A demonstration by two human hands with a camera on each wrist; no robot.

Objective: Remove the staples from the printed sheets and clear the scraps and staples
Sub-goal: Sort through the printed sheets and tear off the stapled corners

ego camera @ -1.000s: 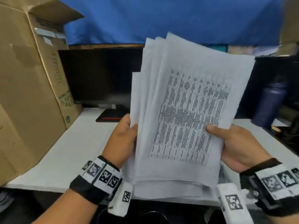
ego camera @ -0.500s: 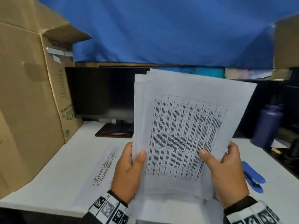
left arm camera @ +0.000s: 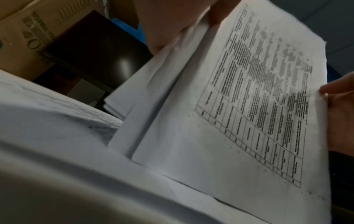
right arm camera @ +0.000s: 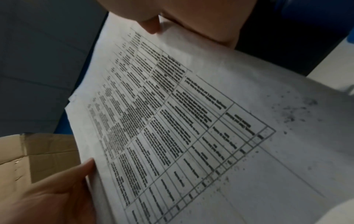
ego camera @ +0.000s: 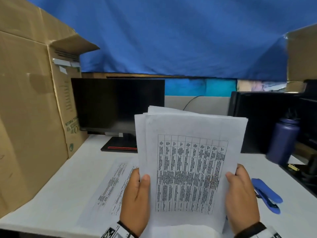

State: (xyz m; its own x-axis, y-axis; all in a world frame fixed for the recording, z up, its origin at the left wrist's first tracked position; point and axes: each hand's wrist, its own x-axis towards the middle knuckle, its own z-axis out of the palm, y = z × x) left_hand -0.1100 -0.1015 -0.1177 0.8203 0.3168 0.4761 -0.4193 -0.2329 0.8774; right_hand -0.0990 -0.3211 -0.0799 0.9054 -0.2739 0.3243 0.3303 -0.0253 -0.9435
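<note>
Both hands grasp the printed sheets (ego camera: 188,160): left hand (ego camera: 137,200) and right hand (ego camera: 241,196) at opposite edges, upright above the desk (ego camera: 51,194). Step judged: squaring the stack. Next: find staples; blue stapler (ego camera: 265,194) lies right of sheets.

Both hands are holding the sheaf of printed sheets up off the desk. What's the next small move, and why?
Probably lower the sheaf of printed sheets onto the desk. Left hand and right hand both grip its side edges, so neither is free for the blue stapler-like tool beside the right hand. No staple is visible from here.
</note>
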